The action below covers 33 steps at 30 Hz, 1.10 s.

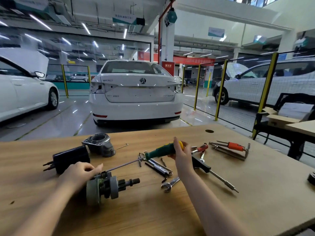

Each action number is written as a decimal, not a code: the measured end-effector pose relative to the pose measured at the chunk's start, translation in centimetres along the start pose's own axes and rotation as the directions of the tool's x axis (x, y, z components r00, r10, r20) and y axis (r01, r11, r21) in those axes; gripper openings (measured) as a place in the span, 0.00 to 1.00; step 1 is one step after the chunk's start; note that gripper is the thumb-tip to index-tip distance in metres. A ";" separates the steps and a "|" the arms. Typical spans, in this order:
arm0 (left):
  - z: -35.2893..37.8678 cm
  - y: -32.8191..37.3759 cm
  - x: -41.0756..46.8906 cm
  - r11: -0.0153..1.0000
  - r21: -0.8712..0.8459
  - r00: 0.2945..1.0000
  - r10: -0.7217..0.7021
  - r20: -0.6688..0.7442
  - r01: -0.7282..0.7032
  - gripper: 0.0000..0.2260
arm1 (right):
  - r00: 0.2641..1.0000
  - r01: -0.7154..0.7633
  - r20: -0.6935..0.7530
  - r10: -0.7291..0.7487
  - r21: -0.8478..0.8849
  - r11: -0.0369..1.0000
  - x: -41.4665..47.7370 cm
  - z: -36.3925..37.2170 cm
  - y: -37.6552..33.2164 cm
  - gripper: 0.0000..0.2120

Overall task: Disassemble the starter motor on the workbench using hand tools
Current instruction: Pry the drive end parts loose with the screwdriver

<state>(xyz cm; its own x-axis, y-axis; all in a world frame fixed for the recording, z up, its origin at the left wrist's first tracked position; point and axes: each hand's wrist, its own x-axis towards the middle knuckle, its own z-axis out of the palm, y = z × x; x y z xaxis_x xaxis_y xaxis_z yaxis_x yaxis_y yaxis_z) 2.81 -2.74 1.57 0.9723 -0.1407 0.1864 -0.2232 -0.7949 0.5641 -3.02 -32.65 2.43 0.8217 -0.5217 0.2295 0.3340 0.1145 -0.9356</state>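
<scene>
Your right hand point(181, 155) wraps its fingers round the one green screwdriver point(160, 151). The shaft slants down-left to the top of the single starter motor point(105, 188), which lies near the worktop's point(255, 193) front edge, pinion shaft pointing right. Your left hand point(81, 172), the nearer one, curls its fingers on that top. Two housings, black point(71, 158) and grey point(99, 144), sit behind.

The screwdriver point(160, 151) has a dark green handle with a yellow cap. The workbench point(242, 198) is pale tan wood. The motor casing point(71, 158) is black, the nose housing point(100, 145) dull grey, the hex key holder point(234, 146) orange. Behind, the car point(136, 92) is white, fence posts point(221, 89) yellow.
</scene>
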 end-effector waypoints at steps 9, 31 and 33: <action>0.2 0.2 2.5 0.998 0.070 0.999 -0.003 -0.034 0.006 0.15 | 0.960 -0.246 0.204 0.191 0.292 0.924 4.3 -0.2 0.9 0.10; 0.9 -0.8 4.2 0.998 -0.057 0.997 0.013 -0.074 -0.017 0.17 | 0.953 -0.296 0.120 0.278 0.175 0.939 6.9 -0.1 5.0 0.10; 0.8 -0.8 4.2 0.998 -0.060 0.998 0.016 -0.068 -0.020 0.17 | 0.914 -0.405 0.179 0.365 0.321 0.856 7.0 -0.1 4.7 0.13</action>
<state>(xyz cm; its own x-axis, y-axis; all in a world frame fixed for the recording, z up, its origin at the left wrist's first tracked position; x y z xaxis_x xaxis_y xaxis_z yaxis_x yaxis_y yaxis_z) 7.08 -3.17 1.22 0.9617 -0.1127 0.2497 -0.2462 -0.7552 0.6075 4.24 -35.86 -0.44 0.9553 -0.2835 -0.0839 0.1015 0.5808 -0.8077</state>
